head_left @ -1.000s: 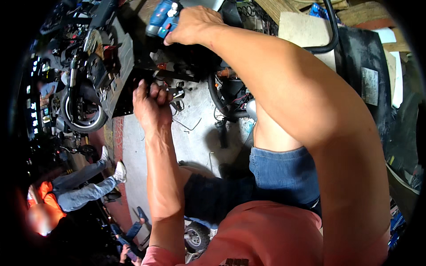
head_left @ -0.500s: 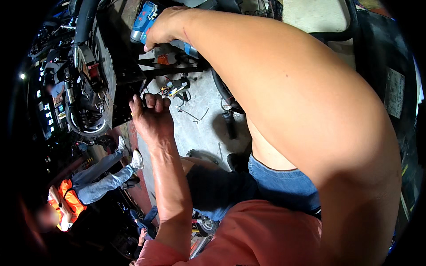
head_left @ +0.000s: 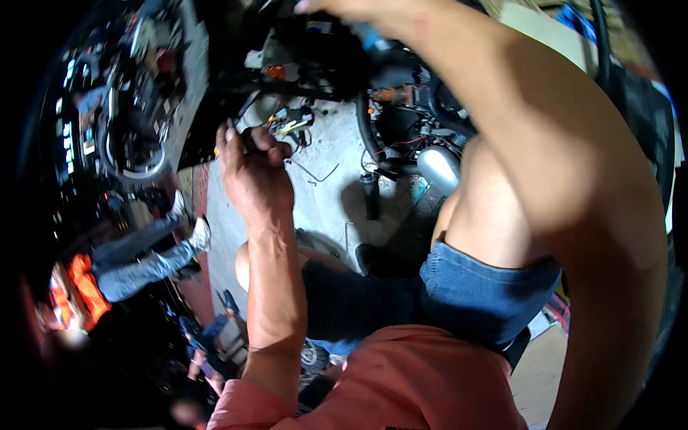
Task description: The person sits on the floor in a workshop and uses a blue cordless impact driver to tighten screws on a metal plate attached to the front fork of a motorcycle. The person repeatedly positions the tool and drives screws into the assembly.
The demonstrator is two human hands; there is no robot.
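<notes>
My left hand [head_left: 259, 179] is raised at the edge of a black metal panel [head_left: 204, 140]. Its fingers are curled and pressed together; what they hold, if anything, is too small or hidden to name. At the top edge my right hand [head_left: 337, 6] is partly cut off and smeared by motion. Just below its wrist shows a blurred blue part of the cordless driver [head_left: 373, 37], most of which is out of view. Beyond my left fingers, wires with connectors [head_left: 290, 122] hang near an orange signal lamp [head_left: 278, 72].
Motorcycle parts with hoses and a silver cover [head_left: 438, 168] lie right of centre. A black handlebar grip [head_left: 370, 197] and a bent metal rod [head_left: 315, 174] are over the grey floor [head_left: 315, 208]. Another motorcycle [head_left: 136, 154] and a person in an orange vest [head_left: 86, 290] are at left.
My right hand has moved up and right with the driver, mostly out of the picture. My left hand has shifted slightly right and up. The view has turned, uncovering more motorcycle parts.
</notes>
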